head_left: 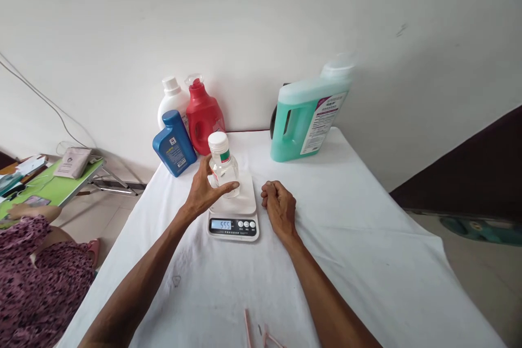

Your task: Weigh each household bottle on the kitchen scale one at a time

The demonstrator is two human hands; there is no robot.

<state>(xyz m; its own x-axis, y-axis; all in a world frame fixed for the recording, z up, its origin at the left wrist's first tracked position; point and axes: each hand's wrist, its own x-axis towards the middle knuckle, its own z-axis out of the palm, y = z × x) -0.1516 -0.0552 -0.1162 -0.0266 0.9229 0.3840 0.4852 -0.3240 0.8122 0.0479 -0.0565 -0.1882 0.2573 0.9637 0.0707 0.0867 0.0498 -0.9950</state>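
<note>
A clear plastic bottle with a white cap and a small green label stands upright on a white digital kitchen scale. My left hand is wrapped round the bottle from the left, its thumb across the front and its fingers partly hidden behind. The scale's lit display seems to read 555. To the right of the scale, my right hand rests on the white tablecloth with its fingers curled into a loose fist, and nothing shows in it.
Behind my left hand stand a blue bottle, a red jug and a white bottle. A large green jug is at the back right by the wall. Pink strips lie near the front. A person sits at left beside a green table.
</note>
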